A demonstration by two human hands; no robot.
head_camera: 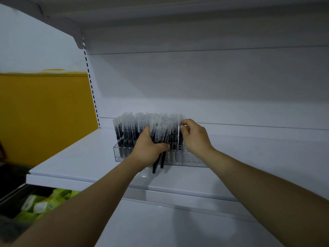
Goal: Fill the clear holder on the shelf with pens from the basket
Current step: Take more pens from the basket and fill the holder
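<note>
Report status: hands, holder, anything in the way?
Left hand grips a pen bundle in front of the holder. Right hand pinches one pen at the filled rows' right edge. Holder's right end empty; nothing blocking.

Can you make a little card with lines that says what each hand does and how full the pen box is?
left hand: grips a bundle of pens in front of the clear holder
right hand: pinches the top of one pen at the right edge of the filled rows
clear holder: on the white shelf, left part packed, right end holes empty
done yet: no
</note>
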